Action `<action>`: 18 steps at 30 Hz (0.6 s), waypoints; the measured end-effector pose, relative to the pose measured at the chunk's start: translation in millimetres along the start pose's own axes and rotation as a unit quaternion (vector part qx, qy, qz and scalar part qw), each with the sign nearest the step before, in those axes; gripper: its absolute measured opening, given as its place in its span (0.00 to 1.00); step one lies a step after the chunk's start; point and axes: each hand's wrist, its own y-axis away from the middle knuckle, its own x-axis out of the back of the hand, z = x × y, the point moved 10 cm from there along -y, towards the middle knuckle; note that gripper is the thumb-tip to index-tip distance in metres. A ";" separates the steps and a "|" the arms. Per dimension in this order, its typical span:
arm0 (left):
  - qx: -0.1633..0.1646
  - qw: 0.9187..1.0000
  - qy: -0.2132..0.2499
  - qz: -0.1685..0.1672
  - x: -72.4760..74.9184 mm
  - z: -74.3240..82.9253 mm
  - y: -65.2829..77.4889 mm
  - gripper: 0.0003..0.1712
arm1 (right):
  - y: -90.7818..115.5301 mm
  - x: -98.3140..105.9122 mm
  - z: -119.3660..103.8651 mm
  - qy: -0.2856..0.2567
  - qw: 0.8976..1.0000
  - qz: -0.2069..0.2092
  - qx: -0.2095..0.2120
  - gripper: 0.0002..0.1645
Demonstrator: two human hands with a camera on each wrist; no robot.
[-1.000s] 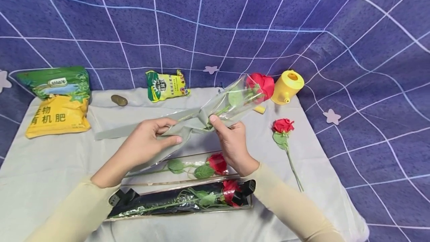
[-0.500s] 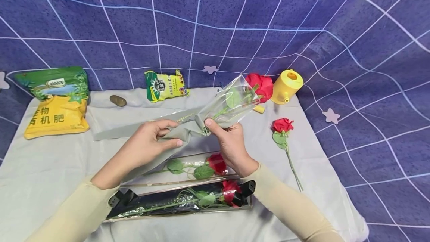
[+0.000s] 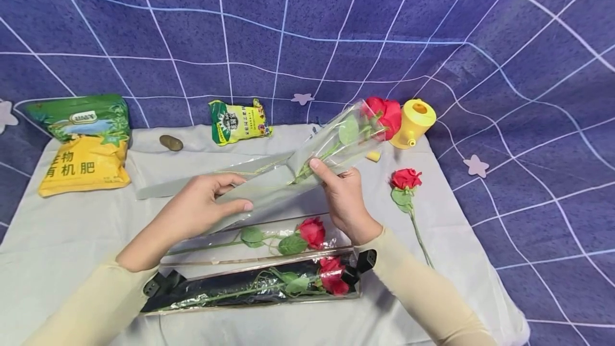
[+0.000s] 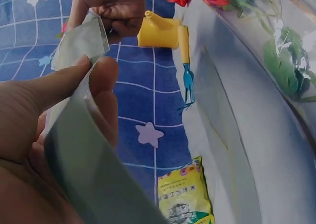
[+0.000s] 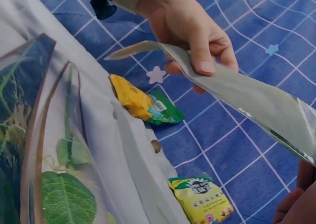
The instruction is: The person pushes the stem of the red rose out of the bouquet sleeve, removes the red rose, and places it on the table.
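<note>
Both hands hold a grey-green flower sleeve (image 3: 269, 183) with a clear front above the table, tilted up to the right. A red rose (image 3: 384, 116) shows at its upper end, and its green stem runs down inside. My left hand (image 3: 199, 210) pinches the lower part between thumb and fingers; the left wrist view shows the sleeve (image 4: 94, 159) bent between them. Up near the stem, my right hand (image 3: 346, 202) grips the sleeve, thumb on top. Its fingers are mostly hidden behind the sleeve in the head view.
Two wrapped roses (image 3: 312, 233) (image 3: 332, 275) lie in front. Another flat sleeve (image 3: 163, 188) lies behind my left hand. A loose rose (image 3: 405, 179) and yellow watering can (image 3: 413, 124) are right. Fertilizer bags (image 3: 84, 167) (image 3: 240, 123), a brown stone (image 3: 171, 143) and a small fork (image 4: 186, 66) lie around.
My hands have drawn apart, the left going left and the right going right. The crumpled sleeve now looks straighter. Its rose has shifted up and to the right.
</note>
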 end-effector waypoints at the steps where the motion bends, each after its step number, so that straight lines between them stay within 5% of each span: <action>1: 0.002 1.000 -0.002 0.002 1.0 0.1 0.1 0.25 | -0.8 0.9 -1.0 -0.007 1.000 0.002 0.000 0.17; 10: 0.029 0.999 0.010 0.011 7.8 -1.3 0.3 0.25 | -3.6 0.7 -5.3 -0.057 0.998 0.020 -0.009 0.15; 18: 0.012 1.000 0.009 -0.012 3.4 -1.1 0.9 0.30 | 5.5 -4.4 3.1 -0.043 0.999 0.009 -0.028 0.15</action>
